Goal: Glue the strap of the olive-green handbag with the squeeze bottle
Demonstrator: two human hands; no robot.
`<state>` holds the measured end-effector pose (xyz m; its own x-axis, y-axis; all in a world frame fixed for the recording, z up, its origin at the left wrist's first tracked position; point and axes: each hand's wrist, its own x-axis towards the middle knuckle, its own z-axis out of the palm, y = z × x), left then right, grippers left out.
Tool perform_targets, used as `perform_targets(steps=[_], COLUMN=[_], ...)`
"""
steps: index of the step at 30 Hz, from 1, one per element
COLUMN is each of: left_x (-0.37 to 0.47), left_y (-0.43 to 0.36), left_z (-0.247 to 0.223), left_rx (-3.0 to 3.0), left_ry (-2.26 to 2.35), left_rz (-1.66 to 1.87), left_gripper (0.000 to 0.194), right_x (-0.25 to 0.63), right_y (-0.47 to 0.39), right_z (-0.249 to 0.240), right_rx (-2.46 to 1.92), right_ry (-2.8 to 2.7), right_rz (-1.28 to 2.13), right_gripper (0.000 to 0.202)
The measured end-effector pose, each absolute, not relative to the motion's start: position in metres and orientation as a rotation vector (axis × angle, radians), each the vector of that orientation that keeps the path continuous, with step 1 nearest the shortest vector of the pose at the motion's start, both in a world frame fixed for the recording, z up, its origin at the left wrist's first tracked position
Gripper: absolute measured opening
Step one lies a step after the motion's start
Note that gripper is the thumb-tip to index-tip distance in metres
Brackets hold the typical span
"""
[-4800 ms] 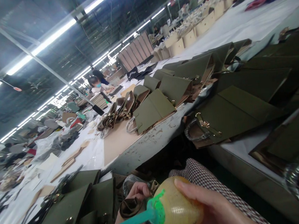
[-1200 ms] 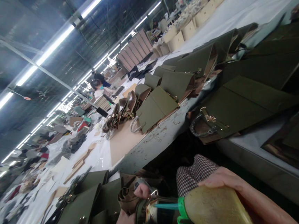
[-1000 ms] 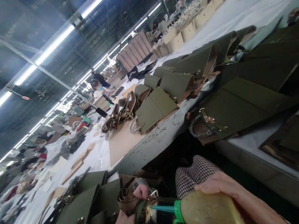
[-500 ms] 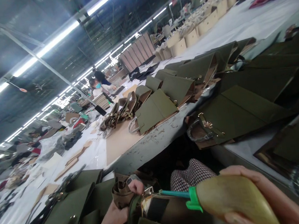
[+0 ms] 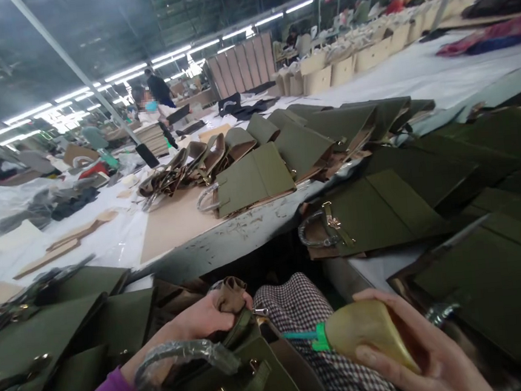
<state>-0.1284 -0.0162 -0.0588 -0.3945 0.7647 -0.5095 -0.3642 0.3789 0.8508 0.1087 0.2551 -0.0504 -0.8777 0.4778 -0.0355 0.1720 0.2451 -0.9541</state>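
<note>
My left hand (image 5: 204,315) is closed on bunched brown lining fabric (image 5: 229,294) at the top of an olive-green handbag (image 5: 244,382). The bag sits in my lap, with its plastic-wrapped handle (image 5: 183,350) arching in front of my left forearm. A metal zipper pull (image 5: 260,311) shows beside the lining. In my right hand (image 5: 433,354) is a yellowish squeeze bottle (image 5: 366,332), its green cap and thin teal nozzle pointing left at the bag's open edge. Whether the nozzle tip touches the bag, I cannot tell.
Olive bags lie stacked at my left (image 5: 49,339) and right (image 5: 380,212). More olive bags (image 5: 254,181) rest on the white-covered table (image 5: 127,231) ahead. Beige bags (image 5: 345,69) line its far side. A masked person (image 5: 150,111) is at the back left.
The bottle has moved a little left and down. My left hand and the lining have risen, and more of the bag with its wrapped handle shows. My view has tilted and turned right.
</note>
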Motion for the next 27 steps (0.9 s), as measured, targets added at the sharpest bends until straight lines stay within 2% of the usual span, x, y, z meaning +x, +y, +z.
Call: perform_targets(steps=[10, 15, 27], left_x=[-0.138, -0.138, -0.132], left_y=[-0.009, -0.009, -0.005], left_z=[-0.080, -0.078, -0.070], left_rx=[0.422, 0.410, 0.362], left_ry=[1.484, 1.492, 1.530], left_rz=[1.255, 1.260, 1.283], left_gripper=[0.028, 0.037, 0.033], right_x=[0.080, 0.074, 0.085], right_y=[0.263, 0.258, 0.260], right_z=[-0.078, -0.077, -0.082], right_rx=[-0.105, -0.019, -0.019], right_ry=[-2.427, -2.468, -2.582], right_rz=[1.211, 1.175, 1.155], right_gripper=[0.043, 0.039, 0.041])
